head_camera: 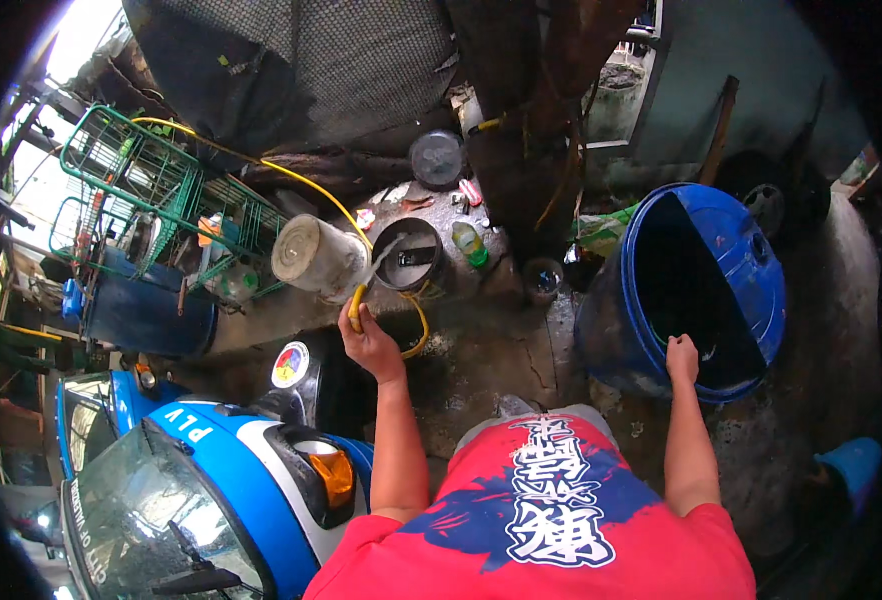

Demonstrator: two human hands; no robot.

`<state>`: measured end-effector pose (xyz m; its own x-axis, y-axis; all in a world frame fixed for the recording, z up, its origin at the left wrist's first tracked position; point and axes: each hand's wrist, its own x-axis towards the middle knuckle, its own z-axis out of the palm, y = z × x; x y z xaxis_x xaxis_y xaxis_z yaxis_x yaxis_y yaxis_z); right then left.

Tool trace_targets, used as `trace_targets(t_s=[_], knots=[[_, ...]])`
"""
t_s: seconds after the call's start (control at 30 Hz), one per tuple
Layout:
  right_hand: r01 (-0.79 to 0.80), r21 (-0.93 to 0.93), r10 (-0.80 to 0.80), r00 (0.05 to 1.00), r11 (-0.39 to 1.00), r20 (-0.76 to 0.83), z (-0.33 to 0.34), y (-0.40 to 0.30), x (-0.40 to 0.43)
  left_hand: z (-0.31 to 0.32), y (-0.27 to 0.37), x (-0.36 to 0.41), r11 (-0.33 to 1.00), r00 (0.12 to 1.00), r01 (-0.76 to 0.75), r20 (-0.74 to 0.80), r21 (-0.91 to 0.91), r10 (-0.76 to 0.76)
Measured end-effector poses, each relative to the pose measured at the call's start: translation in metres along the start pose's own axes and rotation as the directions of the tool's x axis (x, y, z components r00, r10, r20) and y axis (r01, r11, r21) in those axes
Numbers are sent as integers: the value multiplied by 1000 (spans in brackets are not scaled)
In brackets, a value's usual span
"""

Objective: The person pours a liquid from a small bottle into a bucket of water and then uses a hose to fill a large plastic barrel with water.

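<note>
My left hand (pixel 369 341) grips the end of a yellow hose (pixel 357 309). Water runs from the hose into a dark round bucket (pixel 438 262), where something dark lies in the water. Just left of that bucket leans a pale, dirty pail (pixel 321 255). At the near rim of a large blue plastic drum (pixel 613 330), my right hand (pixel 682 360) is closed on something thin, perhaps a green strand or handle, too small to tell. The drum's top is partly cut away and its inside is dark. A green-tinted plastic bottle (pixel 471 244) lies right of the bucket.
A blue vehicle (pixel 261 480) with a windshield stands close at the lower left. Green wire racks (pixel 155 187) are at the upper left, above a dark blue drum (pixel 148 307). A black round lid or tub (pixel 438 160) lies at the back. The concrete floor (pixel 501 360) looks wet.
</note>
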<state>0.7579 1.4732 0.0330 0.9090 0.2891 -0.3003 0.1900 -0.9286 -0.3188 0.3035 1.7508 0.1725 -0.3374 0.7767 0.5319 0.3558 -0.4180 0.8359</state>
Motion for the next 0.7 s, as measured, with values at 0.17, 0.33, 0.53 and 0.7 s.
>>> trace_targets(t_s=[0.17, 0.33, 0.53, 0.7], knots=[[15, 8, -15, 1000, 1000, -2, 1, 1, 1, -4, -1, 0, 999, 1000, -2, 11, -35, 2], [9, -4, -9, 1000, 1000, 3, 1, 1, 1, -3, -5, 3, 998, 998, -55, -11, 15, 56], [8, -2, -8, 1000, 1000, -8, 4, 2, 2, -3, -3, 2, 1000, 999, 29, 22, 1, -29], [13, 2, -13, 1000, 1000, 9, 5, 4, 5, 0, -2, 4, 1000, 1000, 0, 11, -15, 1]])
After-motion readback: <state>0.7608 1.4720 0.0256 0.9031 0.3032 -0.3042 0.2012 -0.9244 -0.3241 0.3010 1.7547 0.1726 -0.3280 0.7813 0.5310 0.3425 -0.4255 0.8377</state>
